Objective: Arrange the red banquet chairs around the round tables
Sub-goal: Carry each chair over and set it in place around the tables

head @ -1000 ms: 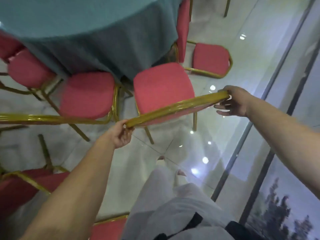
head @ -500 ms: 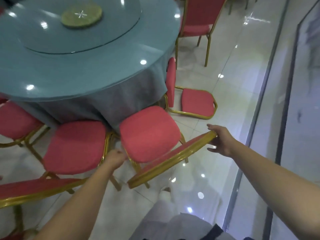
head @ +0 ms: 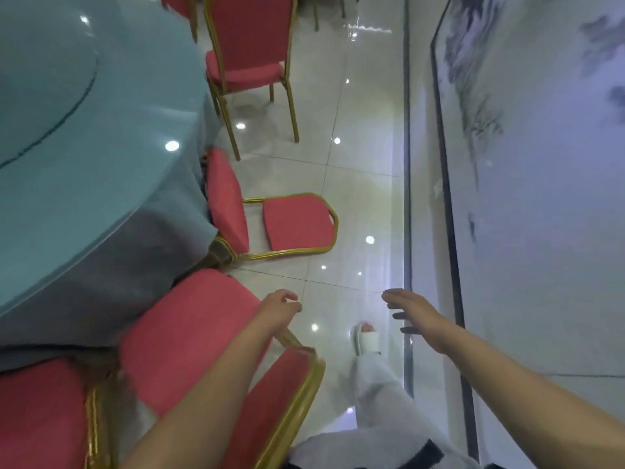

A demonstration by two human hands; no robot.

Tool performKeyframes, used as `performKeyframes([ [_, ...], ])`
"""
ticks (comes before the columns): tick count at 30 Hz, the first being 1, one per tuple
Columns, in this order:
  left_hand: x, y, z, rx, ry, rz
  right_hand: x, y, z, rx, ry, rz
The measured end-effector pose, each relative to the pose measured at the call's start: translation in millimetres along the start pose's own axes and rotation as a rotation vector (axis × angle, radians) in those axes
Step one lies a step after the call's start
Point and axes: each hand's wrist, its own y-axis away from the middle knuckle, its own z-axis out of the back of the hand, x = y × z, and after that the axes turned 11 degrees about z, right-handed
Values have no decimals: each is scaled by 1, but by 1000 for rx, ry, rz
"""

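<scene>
Holding nothing: left hand [head: 280, 308] loosely curled, right hand [head: 417, 316] spread wide. Ahead of both, tipped banquet chair [head: 294, 225] on its back against the round table [head: 101, 157], backrest flat on the floor [head: 358, 177], long axis running rightward from the table. Nearer the left hand.

Both hands are off the chair [head: 189, 333] now; a second ago each gripped an end of its gold top rail. Left hand [head: 279, 309] sits loosely curled past the seat edge, holding nothing. Right hand [head: 416, 314] is over the floor, fingers spread, well clear. The view has swung right, so the wall mural [head: 541, 164] is now in frame.
</scene>
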Motion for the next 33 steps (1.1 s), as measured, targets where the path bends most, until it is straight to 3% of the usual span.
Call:
performKeyframes([
  [7, -85, -71, -31, -28, -31, 188, 48, -131, 86, 124, 101, -9],
  [17, -149, -116, -3, -150, 298, 363, 176, -300, 109, 402, 339, 126],
  [23, -174, -190, 37, -257, 465, 483, 257, -388, 127, 464, 767, 266],
  [26, -202, -214, 52, -191, 457, 537, 289, -420, 154, 490, 985, 223],
  [33, -289, -269, 98, -303, 488, 443, 373, -525, 175, 515, 1184, 233],
])
